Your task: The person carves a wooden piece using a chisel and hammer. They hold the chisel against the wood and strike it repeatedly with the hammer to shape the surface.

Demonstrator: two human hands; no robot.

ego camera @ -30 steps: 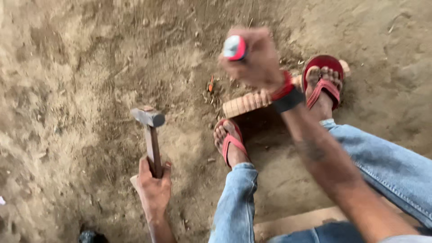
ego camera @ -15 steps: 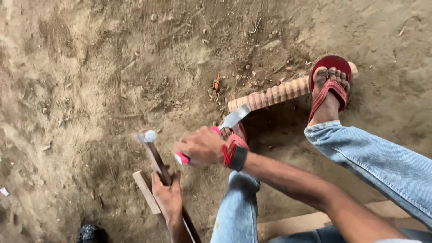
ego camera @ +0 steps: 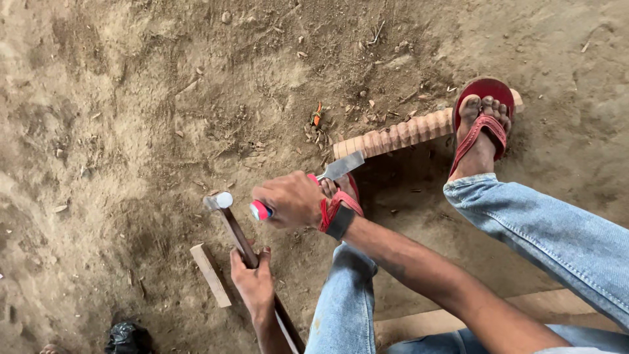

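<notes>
Over the dirt floor [ego camera: 118, 118], right hand [ego camera: 295, 200] has come down w/ chisel [ego camera: 327, 177] clenched, blade near carved wood strip [ego camera: 400, 134]; left hand [ego camera: 254, 282] grasps hammer [ego camera: 239, 236], now tilted.

The floor [ego camera: 131, 98] is bare packed earth, sandy brown and uneven, strewn with small stones, wood chips and shavings. Daylight falls soft and even across it. A pale wooden plank [ego camera: 458, 318] lies flat at the near right edge. No walls show.
</notes>
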